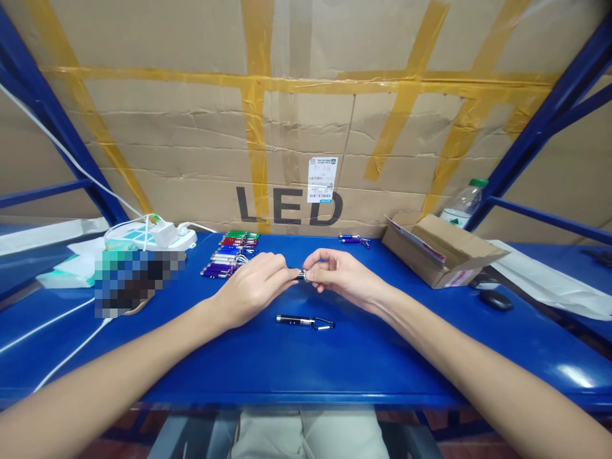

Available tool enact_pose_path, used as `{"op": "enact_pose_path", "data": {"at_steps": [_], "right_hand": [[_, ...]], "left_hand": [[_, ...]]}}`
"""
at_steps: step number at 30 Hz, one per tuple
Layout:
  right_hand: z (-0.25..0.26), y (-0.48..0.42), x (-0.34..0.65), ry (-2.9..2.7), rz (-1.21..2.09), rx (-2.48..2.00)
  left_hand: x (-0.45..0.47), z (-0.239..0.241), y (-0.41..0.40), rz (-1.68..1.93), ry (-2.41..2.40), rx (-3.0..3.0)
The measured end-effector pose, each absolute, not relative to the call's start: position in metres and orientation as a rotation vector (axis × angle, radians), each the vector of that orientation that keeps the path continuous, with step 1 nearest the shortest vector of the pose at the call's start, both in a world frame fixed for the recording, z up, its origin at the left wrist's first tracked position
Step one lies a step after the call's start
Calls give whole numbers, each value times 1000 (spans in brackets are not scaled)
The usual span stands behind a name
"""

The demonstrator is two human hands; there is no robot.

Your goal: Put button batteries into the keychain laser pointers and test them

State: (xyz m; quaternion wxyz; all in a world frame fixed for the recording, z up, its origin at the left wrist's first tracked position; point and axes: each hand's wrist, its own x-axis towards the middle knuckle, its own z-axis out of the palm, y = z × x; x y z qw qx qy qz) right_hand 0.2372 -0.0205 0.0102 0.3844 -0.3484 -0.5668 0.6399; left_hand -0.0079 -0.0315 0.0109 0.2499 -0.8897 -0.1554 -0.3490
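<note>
Above the middle of the blue table, my left hand [258, 280] and my right hand [337, 274] meet at their fingertips. Both are closed on a small dark keychain flashlight [301, 276], of which only a short shiny piece shows; the fingers hide the rest. Just in front of them lies a black keychain flashlight [295, 320] with a black carabiner clip [324, 324] at its right end. Beside my left hand, rows of keychain flashlights [229, 258] in green, red, blue, silver and purple lie side by side, partly covered by that hand.
Two flashlights [351, 240] lie at the back of the table [335, 370]. To the right are an open cardboard box [447, 248], a black mouse [496, 299] and a bottle [463, 204]. A power strip [184, 239], cables and a blurred-out phone-like object [138, 284] occupy the left.
</note>
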Motion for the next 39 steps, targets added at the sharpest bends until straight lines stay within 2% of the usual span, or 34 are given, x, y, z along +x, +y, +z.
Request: {"op": "enact_pose_path", "data": {"at_steps": [9, 17, 25, 39], "right_hand": [[19, -25, 239, -1323, 1858, -886], [11, -25, 232, -1381, 1690, -836], [7, -29, 228, -1565, 1340, -798], [5, -34, 224, -1524, 1382, -883]], "left_hand": [[-8, 24, -36, -859, -162, -2228], [-12, 17, -28, -931, -276, -2316], [-12, 7, -25, -1066, -461, -2468], [-12, 8, -26, -1000, -385, -2372]]}}
